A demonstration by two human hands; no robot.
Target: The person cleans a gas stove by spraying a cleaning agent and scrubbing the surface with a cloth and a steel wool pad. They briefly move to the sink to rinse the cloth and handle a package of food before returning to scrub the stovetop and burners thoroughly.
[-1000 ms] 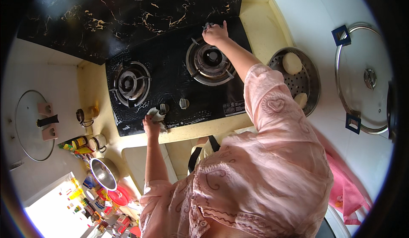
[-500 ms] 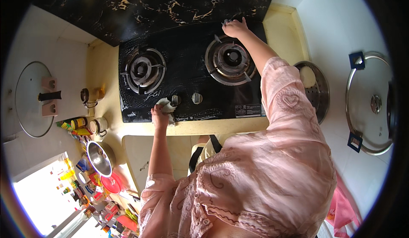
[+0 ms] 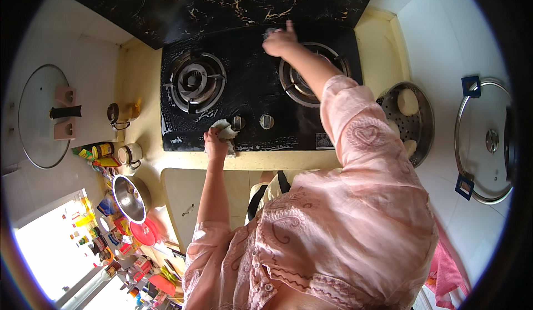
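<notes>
A black glass gas stove [image 3: 252, 88] with wet, soapy streaks lies before me. At its front left edge, my left hand [image 3: 215, 144] is closed on a crumpled whitish cloth [image 3: 225, 131], just left of the two control knobs [image 3: 266, 121]. My right arm reaches across the right burner [image 3: 295, 90]. Near the stove's back edge, my right hand [image 3: 280, 42] grips a small greyish scrubber [image 3: 270, 32], blurred and partly hidden by the fingers. The left burner [image 3: 195, 82] has its pan support in place.
A perforated metal pot [image 3: 426, 126] with pale round pieces stands right of the stove. Glass lids [image 3: 482, 138] hang on the walls. To the left are a glass jug [image 3: 130, 111], a jar [image 3: 129, 154], a steel bowl [image 3: 130, 198] and a red lid [image 3: 144, 232]. Dark marbled backsplash [image 3: 222, 4] rises behind.
My right hand has moved left along the stove's back edge with the scrubber, past the right burner. My left hand stays on the cloth at the front edge. The view has shifted slightly.
</notes>
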